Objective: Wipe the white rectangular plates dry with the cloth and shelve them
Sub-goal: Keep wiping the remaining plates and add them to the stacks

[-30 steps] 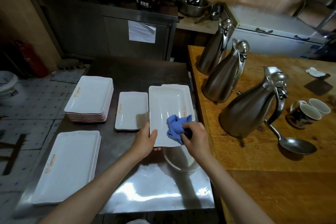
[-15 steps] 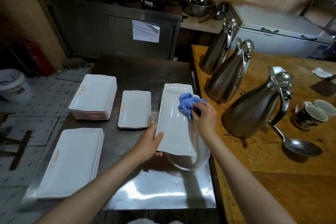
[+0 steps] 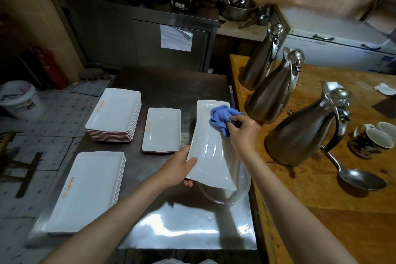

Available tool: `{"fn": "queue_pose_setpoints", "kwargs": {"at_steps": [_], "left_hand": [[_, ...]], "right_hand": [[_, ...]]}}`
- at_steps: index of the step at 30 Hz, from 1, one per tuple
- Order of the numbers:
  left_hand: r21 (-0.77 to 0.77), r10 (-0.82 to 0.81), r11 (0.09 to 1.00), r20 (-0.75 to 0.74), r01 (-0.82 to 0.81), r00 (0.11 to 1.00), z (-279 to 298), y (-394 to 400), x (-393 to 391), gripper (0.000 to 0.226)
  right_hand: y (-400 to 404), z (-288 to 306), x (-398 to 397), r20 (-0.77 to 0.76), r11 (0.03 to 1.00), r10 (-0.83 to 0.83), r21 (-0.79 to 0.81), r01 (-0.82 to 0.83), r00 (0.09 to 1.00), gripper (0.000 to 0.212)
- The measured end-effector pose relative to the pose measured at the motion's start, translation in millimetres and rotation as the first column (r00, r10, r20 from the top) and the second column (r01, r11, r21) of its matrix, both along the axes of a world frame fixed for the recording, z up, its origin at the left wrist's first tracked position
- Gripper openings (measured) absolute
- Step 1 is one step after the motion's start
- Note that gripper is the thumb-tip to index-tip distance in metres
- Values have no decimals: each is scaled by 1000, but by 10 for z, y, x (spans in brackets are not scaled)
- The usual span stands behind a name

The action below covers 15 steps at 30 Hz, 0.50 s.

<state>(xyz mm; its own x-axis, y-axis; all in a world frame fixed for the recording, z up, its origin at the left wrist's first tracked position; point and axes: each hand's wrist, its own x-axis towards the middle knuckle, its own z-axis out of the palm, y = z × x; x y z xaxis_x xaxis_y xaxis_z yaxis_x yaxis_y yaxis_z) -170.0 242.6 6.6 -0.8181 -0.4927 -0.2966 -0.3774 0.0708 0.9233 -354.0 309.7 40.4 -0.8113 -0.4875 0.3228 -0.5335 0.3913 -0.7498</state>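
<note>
— At centre frame, we tilt the white plate [image 3: 209, 150] over the desk [image 3: 171, 225]: left hand [image 3: 179, 169] grips its near edge, right hand [image 3: 243, 129] presses the bunched blue cloth [image 3: 221, 117] on its far end.

— So we're mid-wipe; the stacks [image 3: 114, 113] at left look unshelved.

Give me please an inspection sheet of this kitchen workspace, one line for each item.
Surface: steel table, wet and shiny at the near end; wooden table beside it on the right.
Job's things: tilted white plate over a clear bowl; blue cloth on its far end; three plate stacks.
Clutter: three steel jugs, two mugs, ladle.
Grippers: left hand grips the plate's near edge; right hand grips the cloth.
Cables: nothing seen.
Surroundings: steel cabinet with pots, white bucket, tiled floor.
</note>
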Motion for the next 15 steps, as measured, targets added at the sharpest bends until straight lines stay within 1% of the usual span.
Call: {"fn": "queue_pose_setpoints", "kwargs": {"at_steps": [2,6,11,15], "left_hand": [[6,-7,1000,2,7,1000,-34,7,4,30],[27,19,999,8,-19,1000,-97,31,14,33],[116,52,992,-59,-45,997,-107,59,9,29],[187,89,979,-59,-77,994,-117,38,5,26]], "right_hand": [[-33,-9,38,0,1000,31,1,-31,1000,17],[-54,-16,89,11,993,99,56,-100,995,16],[28,-33,200,19,973,202,110,-203,979,16],[116,-94,357,45,942,298,146,-301,953,17]]}}
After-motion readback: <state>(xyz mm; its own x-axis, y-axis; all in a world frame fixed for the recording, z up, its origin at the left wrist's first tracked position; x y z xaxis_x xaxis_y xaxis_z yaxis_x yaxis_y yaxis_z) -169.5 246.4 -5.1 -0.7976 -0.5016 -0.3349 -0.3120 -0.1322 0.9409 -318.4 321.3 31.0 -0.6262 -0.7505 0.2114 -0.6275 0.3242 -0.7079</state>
